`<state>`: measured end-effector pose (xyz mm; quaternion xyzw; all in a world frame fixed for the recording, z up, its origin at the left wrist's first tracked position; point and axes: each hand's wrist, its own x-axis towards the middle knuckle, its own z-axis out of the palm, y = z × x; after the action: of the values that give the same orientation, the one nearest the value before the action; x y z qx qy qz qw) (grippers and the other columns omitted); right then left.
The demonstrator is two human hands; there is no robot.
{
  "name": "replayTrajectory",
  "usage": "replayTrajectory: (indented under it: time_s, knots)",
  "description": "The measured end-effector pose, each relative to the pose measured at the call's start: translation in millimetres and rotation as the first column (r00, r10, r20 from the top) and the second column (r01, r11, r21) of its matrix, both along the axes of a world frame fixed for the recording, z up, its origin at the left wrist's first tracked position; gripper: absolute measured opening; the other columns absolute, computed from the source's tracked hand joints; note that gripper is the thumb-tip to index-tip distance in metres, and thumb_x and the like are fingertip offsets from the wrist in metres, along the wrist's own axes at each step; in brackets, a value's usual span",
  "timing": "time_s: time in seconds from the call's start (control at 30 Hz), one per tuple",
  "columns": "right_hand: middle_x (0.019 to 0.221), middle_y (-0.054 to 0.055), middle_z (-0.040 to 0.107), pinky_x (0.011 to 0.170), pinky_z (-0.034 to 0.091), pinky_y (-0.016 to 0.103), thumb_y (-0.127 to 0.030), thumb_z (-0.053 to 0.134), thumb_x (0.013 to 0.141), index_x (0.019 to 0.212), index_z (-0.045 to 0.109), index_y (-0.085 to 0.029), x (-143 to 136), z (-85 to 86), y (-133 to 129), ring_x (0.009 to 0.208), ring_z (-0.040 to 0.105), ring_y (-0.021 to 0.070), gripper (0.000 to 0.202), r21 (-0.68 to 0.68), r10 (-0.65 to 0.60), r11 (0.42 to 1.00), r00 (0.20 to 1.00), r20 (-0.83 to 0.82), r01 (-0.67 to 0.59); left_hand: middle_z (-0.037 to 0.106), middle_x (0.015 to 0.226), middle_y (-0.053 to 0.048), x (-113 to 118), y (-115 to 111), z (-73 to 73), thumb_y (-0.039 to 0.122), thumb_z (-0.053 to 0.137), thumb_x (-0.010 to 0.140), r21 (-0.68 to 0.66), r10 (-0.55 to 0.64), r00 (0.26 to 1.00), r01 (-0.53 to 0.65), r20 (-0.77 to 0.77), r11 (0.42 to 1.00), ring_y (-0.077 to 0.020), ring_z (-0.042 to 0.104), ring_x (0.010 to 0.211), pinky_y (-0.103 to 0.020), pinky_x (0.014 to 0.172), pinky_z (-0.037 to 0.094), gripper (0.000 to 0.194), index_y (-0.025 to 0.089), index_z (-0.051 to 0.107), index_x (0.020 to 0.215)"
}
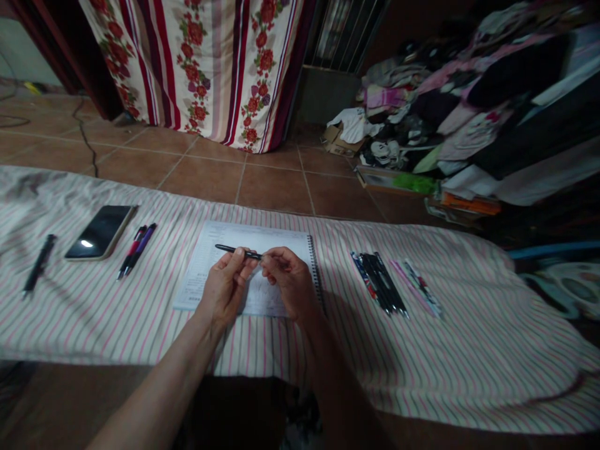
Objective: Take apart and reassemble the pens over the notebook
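Note:
A black pen [225,248] lies level between my two hands, above an open spiral notebook [197,275] with printed pages. My left hand [227,281] pinches the pen near its middle, thumb on top. At the pen's right end, the fingers of my right hand [288,278] are closed; whether they hold a separate small part is hidden. To the right of the notebook lies a group of several dark pens [382,284]. Just beyond them is a smaller group of pink and patterned pens [417,287].
A smartphone [100,232], a red pen [132,250], a purple pen [140,250] and a single black pen [38,267] lie at left on the striped cloth [262,350]. Behind the table hang a flowered curtain [197,69] and, at right, heaped clothes [450,100].

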<state>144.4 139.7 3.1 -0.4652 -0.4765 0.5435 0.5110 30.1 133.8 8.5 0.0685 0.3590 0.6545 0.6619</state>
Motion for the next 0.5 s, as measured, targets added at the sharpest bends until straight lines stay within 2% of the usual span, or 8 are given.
replayTrajectory:
  time_s: [0.23, 0.5]
  knots:
    - [0.055, -0.005, 0.057, 0.046, 0.038, 0.019, -0.032, 0.066, 0.071, 0.076, 0.061, -0.018, -2.1, 1.1, 1.2, 0.048, 0.049, 0.0075, 0.015, -0.013, -0.001, 1.0, 1.0, -0.007, 0.001, 0.066, 0.066, -0.004, -1.4, 3.9, 0.3, 0.002, 0.047, 0.086, -0.054, 0.016, 0.998, -0.013, 0.054, 0.998, -0.0075, 0.063, 0.058, -0.015, 0.06, 0.054, 0.026, 0.008, 0.062, 0.066]
    - [0.054, -0.005, 0.057, 0.046, 0.039, 0.019, -0.033, 0.065, 0.073, 0.076, 0.062, -0.019, -5.6, -2.0, 1.2, 0.048, 0.05, 0.008, 0.015, 0.011, -0.043, 0.999, 0.999, 0.019, 0.043, 0.064, 0.066, -0.003, -1.1, 3.7, 2.8, 0.004, 0.044, 0.089, -0.173, 0.039, 0.982, -0.006, 0.186, 0.985, -0.0062, 0.063, 0.058, -0.013, 0.061, 0.056, 0.026, 0.009, 0.059, 0.068]
